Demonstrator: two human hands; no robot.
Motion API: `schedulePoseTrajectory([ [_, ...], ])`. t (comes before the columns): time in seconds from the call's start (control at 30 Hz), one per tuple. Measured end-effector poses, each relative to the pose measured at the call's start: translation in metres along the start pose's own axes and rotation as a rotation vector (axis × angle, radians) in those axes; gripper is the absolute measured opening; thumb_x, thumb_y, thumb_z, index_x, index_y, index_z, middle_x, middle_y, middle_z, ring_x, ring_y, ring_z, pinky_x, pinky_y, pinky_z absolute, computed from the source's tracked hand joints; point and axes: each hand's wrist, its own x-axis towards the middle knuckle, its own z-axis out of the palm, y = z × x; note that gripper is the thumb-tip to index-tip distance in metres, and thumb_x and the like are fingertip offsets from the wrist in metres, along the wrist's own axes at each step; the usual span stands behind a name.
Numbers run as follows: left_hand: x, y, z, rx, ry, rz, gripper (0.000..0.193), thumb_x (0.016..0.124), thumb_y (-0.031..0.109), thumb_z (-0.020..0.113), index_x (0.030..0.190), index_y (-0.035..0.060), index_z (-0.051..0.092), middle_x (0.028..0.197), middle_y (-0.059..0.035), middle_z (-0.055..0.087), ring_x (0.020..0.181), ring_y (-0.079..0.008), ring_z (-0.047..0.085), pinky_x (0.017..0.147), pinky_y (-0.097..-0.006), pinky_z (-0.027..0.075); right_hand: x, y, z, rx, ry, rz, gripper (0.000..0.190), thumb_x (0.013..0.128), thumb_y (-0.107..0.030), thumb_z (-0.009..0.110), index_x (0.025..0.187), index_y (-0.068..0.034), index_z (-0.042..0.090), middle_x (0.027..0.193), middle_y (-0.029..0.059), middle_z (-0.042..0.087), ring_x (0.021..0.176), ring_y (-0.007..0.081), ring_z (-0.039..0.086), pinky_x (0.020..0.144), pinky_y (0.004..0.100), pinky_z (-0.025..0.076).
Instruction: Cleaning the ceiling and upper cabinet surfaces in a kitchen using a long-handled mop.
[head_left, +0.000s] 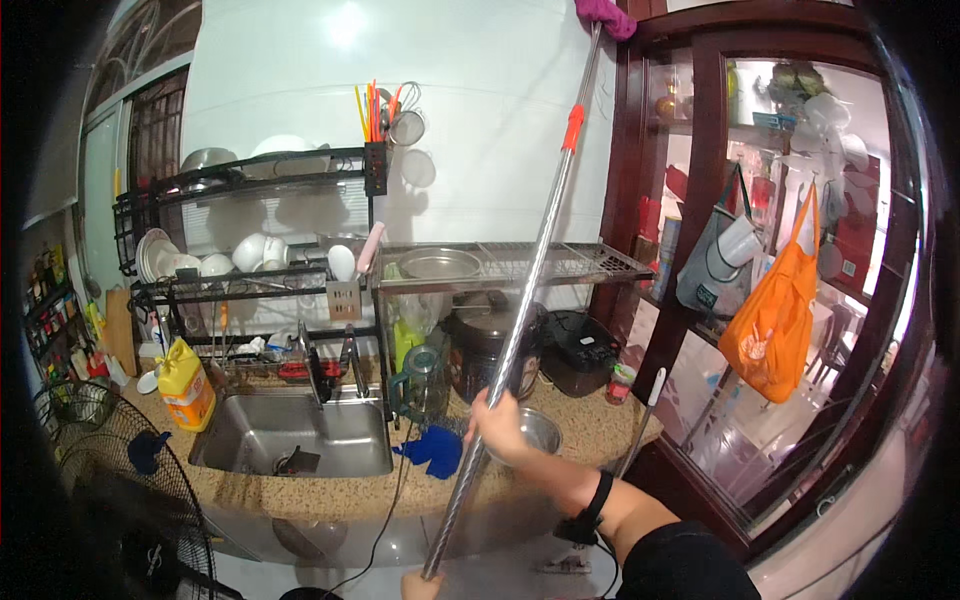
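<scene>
A long metal telescopic pole (529, 285) with an orange-red collar rises slantwise through the middle of the view. At its top a magenta cloth head (609, 18) meets the white wall beside the dark red door frame. My right hand (499, 427) is closed around the pole's lower part, above the counter, with a black strap on that arm. My left hand (421, 585) grips the pole near its bottom end, partly cut off by the picture's lower edge. A blue cloth (433, 451) lies on the speckled counter (300, 499) left of the pole.
Behind the pole stand a pressure cooker (491, 345), a black rice cooker (579, 352) and a metal bowl (541, 433). A wire shelf (555, 259) juts from the wall. Leftward are a sink (247, 427), a dish rack (255, 281) and a fan (127, 495). Bags, one orange (776, 330), hang at the right.
</scene>
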Motion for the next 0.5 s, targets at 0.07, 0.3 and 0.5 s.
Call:
schedulePoseTrajectory([
  [0.07, -0.046, 0.005, -0.029, -0.174, -0.155, -0.208, 0.037, 0.078, 0.034, 0.069, 0.080, -0.0030, 0.067, 0.062, -0.0196, 0.062, 0.056, -0.0262, 0.061, 0.054, -0.0436, 0.044, -0.044, 0.038, -0.007, 0.018, 0.016, 0.090, 0.011, 0.091, -0.009, 0.051, 0.096, -0.002, 0.044, 0.064, 0.0082, 0.055, 0.047, 0.0209, 0.059, 0.043, 0.0345, 0.050],
  [0.3, -0.225, -0.149, -0.064, 0.095, -0.107, -0.223, 0.039, 0.083, 0.037, 0.063, 0.075, -0.0006, 0.066, 0.062, -0.0172, 0.062, 0.055, -0.0286, 0.059, 0.053, -0.0408, 0.046, -0.220, 0.120, 0.030, 0.144, -0.142, 0.208, 0.019, 0.090, -0.006, 0.055, 0.102, 0.001, 0.041, 0.069, 0.0093, 0.060, 0.060, 0.0205, 0.067, 0.054, 0.0342, 0.052],
  [0.5, -0.229, -0.077, -0.085, 0.477, 0.055, -0.372, 0.025, 0.077, 0.028, 0.066, 0.078, 0.0043, 0.072, 0.074, -0.0177, 0.068, 0.069, -0.0359, 0.066, 0.069, -0.0452, 0.053, -0.217, 0.095, 0.052, 0.060, -0.271, 0.193, 0.019, 0.092, -0.007, 0.052, 0.099, -0.003, 0.034, 0.070, 0.0113, 0.061, 0.058, 0.0218, 0.066, 0.050, 0.0316, 0.049],
])
